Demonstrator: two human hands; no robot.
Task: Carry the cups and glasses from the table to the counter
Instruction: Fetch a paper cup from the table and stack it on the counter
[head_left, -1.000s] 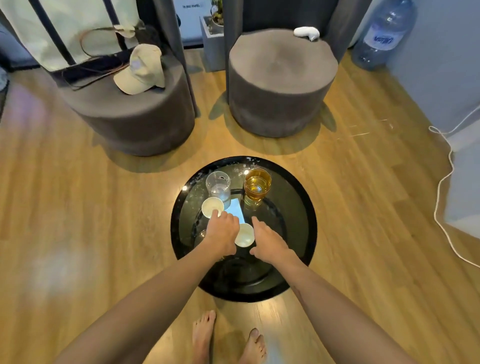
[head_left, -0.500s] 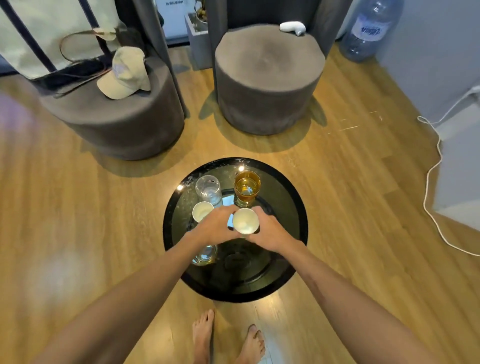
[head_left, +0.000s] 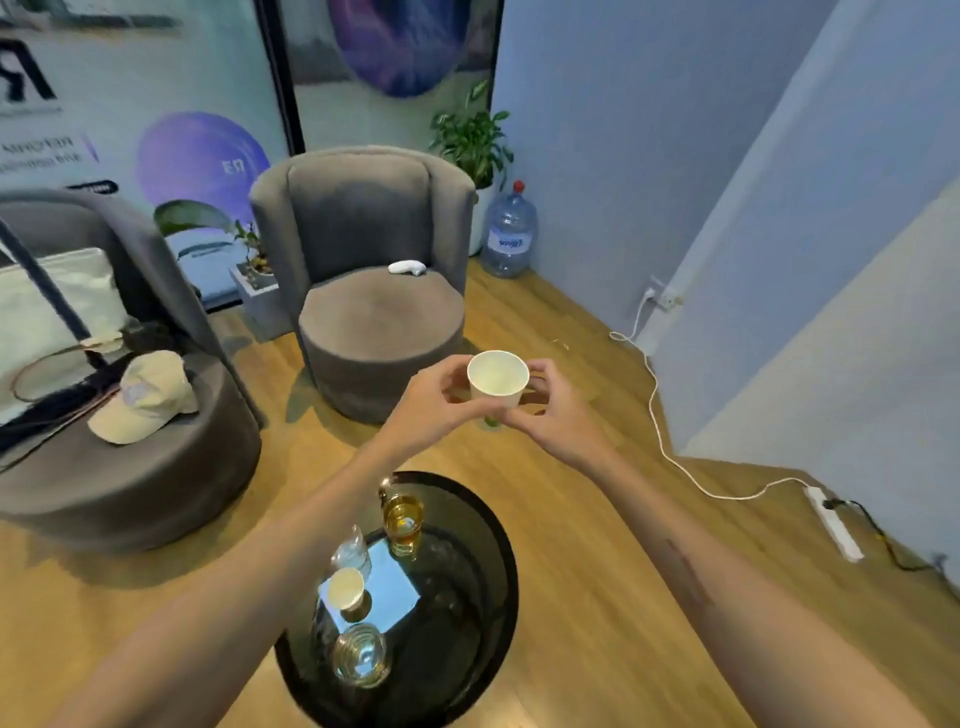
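I hold a white paper cup in the air in front of me, with my left hand on its left side and my right hand on its right. Below, the round black glass table carries a second white paper cup, a glass of amber liquid, a clear glass partly behind my left forearm, and a low clear glass at its near edge. No counter is in view.
Two grey round armchairs stand beyond the table: one ahead with a small white object, one at left with a beige cap and a bag. A water jug, a plant and a white cable with a power strip line the right wall.
Both hands have lifted the white cup off the table to chest height. My view has tilted up, so the table now sits low in the frame.
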